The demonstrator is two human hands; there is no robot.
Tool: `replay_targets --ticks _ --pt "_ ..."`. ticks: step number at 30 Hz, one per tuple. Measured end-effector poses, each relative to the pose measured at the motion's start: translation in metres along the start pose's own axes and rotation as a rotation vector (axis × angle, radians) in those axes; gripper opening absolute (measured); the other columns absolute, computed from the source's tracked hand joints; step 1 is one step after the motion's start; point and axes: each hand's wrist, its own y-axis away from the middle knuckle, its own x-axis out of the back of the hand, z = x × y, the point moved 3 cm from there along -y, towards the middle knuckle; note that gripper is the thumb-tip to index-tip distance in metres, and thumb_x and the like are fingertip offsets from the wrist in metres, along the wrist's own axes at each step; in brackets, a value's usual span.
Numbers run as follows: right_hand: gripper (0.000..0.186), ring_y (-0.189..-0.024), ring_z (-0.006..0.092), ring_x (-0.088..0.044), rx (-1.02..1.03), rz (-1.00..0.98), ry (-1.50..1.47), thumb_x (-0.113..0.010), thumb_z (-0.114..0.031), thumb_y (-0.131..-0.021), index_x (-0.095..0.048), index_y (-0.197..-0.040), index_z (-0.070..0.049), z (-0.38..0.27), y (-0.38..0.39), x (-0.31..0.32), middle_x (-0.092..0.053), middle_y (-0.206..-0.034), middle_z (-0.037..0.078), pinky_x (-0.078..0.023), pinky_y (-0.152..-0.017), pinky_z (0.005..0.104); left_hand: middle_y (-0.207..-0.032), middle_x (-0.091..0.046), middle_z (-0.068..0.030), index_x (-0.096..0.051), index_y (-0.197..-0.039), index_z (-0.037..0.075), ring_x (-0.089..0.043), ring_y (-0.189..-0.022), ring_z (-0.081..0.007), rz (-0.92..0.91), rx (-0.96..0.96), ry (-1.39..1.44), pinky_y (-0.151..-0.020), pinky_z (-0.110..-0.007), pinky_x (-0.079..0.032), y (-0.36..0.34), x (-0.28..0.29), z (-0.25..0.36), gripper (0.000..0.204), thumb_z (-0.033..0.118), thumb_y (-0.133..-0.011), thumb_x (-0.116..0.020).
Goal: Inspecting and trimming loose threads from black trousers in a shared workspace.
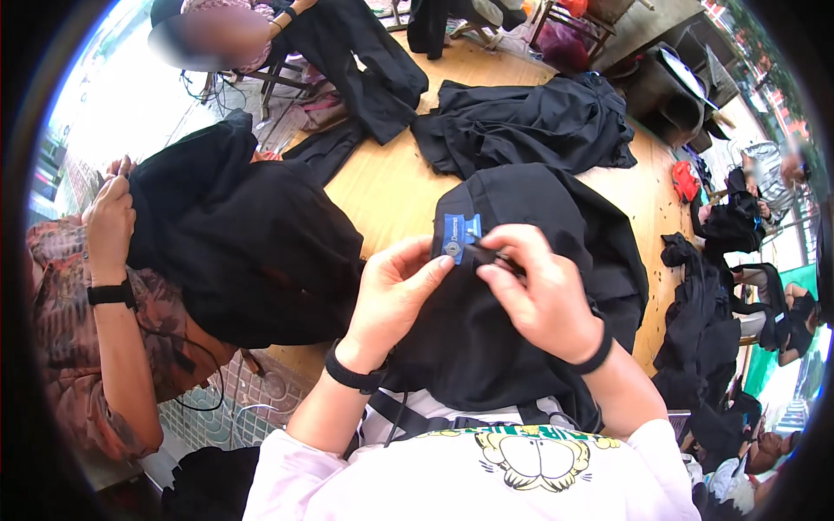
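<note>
A black garment [486, 347] is spread over my lap and the table edge in front of me. Sewn near its upper edge is a blue label [454, 240] with pale lettering. My left hand [395, 291] pinches the garment's edge beside the label, thumb on the label's lower corner. Just right of the label, the fingers of my right hand [543, 291] are closed round a small dark tool [504, 259]. Its tip lies close to the cloth, and most of it is hidden by the fingers, so its exact kind does not show.
A wooden table [382, 213] bears another heap of black garments [539, 122] at its far side. On my left a co-worker's hand [111, 221] holds a black garment [252, 234]. More people, dark clothes and a red bundle [685, 181] are at the right.
</note>
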Motion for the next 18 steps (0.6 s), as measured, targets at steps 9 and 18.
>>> replay_targets --ticks 9,18 --pt "0.023 -0.072 0.0319 -0.069 0.037 -0.099 0.043 -0.069 -0.013 -0.092 -0.057 -0.109 -0.004 -0.003 -0.017 -0.019 -0.07 -0.085 0.014 -0.053 -0.061 0.038 -0.097 -0.069 0.0 -0.067 -0.114 -0.006 -0.06 -0.088 -0.0032 0.049 -0.045 -0.17 -0.075 -0.019 -0.049 0.007 -0.001 0.009 0.022 0.005 -0.095 -0.067" --pt "0.021 -0.072 0.0308 -0.07 0.051 -0.053 0.026 -0.068 -0.008 -0.091 -0.058 -0.109 -0.004 0.005 -0.016 -0.021 -0.069 -0.086 0.014 -0.053 -0.062 0.0364 -0.102 -0.068 -0.0016 -0.065 -0.118 -0.006 -0.06 -0.092 -0.0045 0.033 -0.061 -0.105 -0.082 -0.021 -0.049 0.008 -0.004 0.008 0.025 0.005 -0.095 -0.067"
